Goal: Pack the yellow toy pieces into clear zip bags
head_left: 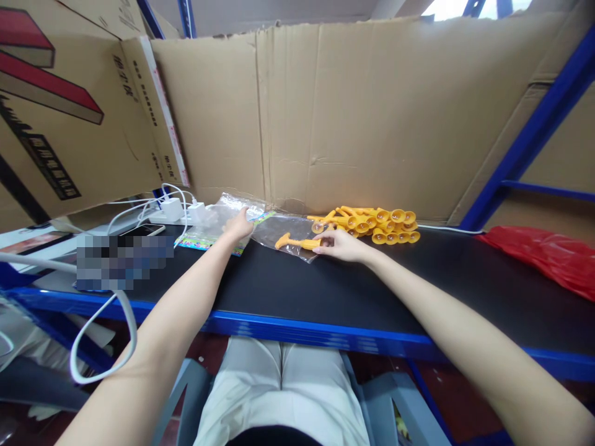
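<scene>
A yellow toy [297,243] is pinched by the right hand [341,245] inside a clear bag [279,232], which is pressed flat under the spread left hand [238,227].

A black shelf top [325,291] with a blue front edge carries everything. At its middle lies a clear plastic bag [283,238] with a yellow toy [297,243] at its mouth. At two o'clock sits a heap of yellow toys [376,224]; at three o'clock, a red bag [548,254]. At ten o'clock lie white chargers [179,210], cables and a phone [142,230].
</scene>
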Available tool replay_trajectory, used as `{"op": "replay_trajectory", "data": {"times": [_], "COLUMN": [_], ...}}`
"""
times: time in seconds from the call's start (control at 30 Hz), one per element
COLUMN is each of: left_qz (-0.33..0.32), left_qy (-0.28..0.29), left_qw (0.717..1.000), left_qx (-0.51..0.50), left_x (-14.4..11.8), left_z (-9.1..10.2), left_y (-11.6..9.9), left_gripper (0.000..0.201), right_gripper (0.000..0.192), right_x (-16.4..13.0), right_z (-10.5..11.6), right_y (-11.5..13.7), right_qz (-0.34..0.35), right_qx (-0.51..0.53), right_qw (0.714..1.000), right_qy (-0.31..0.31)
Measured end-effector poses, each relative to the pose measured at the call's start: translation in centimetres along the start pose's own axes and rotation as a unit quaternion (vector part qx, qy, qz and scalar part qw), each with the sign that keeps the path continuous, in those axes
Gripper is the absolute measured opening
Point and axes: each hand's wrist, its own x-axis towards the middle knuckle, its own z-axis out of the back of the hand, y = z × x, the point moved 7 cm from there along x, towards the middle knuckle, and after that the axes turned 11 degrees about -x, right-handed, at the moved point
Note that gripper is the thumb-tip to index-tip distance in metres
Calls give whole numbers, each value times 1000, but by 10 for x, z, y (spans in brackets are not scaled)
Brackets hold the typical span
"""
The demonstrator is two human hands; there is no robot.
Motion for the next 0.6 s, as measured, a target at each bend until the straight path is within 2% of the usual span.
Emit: {"op": "replay_trajectory", "data": {"times": [0.1, 0.17, 0.27, 0.4, 0.6], "left_qz": [-5, 25, 69, 73, 92], "left_qy": [37, 88, 167, 226, 318], "left_qw": [998, 992, 968, 929, 881], "left_qx": [-45, -86, -175, -285, -338], "left_x": [4, 2, -6, -15, -32], "left_z": [-4, -9, -18, -23, -30], "left_y": [0, -3, -10, -25, -38], "left_gripper": [50, 42, 38, 33, 35], "right_gripper": [44, 44, 46, 41, 29], "right_x": [0, -1, -2, -2, -1], "right_z": [4, 6, 6, 8, 16], "right_y": [4, 5, 7, 8, 11], "right_qz": [9, 5, 6, 8, 41], "right_qx": [7, 7, 0, 6, 12], "right_qw": [1000, 1000, 1000, 999, 994], "right_qy": [-19, -24, -19, -31, -96]}}
